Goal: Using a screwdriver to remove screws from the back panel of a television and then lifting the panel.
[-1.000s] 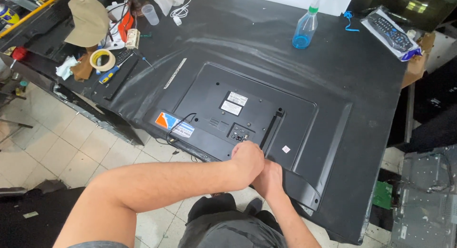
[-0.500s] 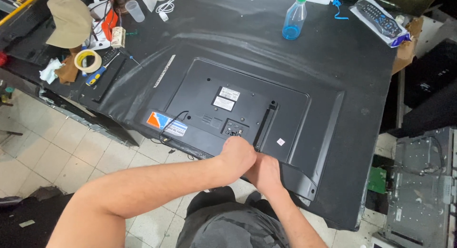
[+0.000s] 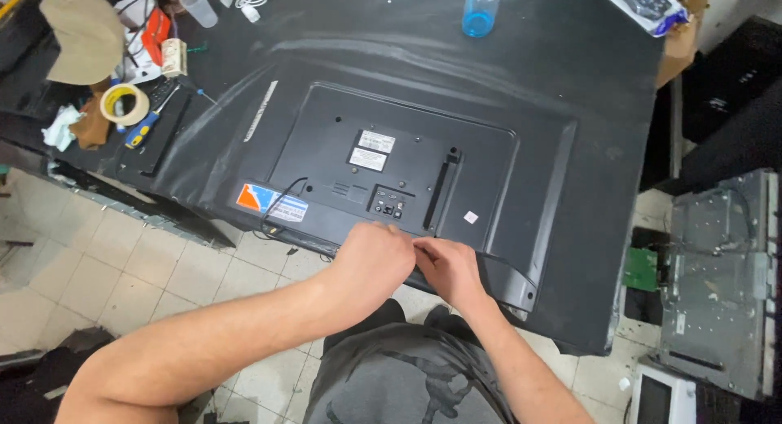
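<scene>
A flat-screen television (image 3: 489,171) lies face down on a black-covered table, its black back cover up. Both hands meet at the near edge of the set. My left hand (image 3: 371,261) is curled over that edge with its fingers closed on the rim. My right hand (image 3: 448,269) rests beside it, fingertips pressed at the same spot, touching the left hand. What the fingers pinch is hidden. A black cable (image 3: 281,200) runs from the back cover toward the edge near an orange and blue sticker (image 3: 273,202).
A blue plastic bottle (image 3: 481,8) stands at the far edge. At far left lie a tan cap (image 3: 77,33), a tape roll (image 3: 124,105) and a screwdriver (image 3: 142,131). A wrapped remote (image 3: 643,4) lies far right. A grey metal chassis (image 3: 717,277) lies on the floor at right.
The view has shifted a little nearer to the table. Both hands stay together at the set's near edge, with only small finger movement.
</scene>
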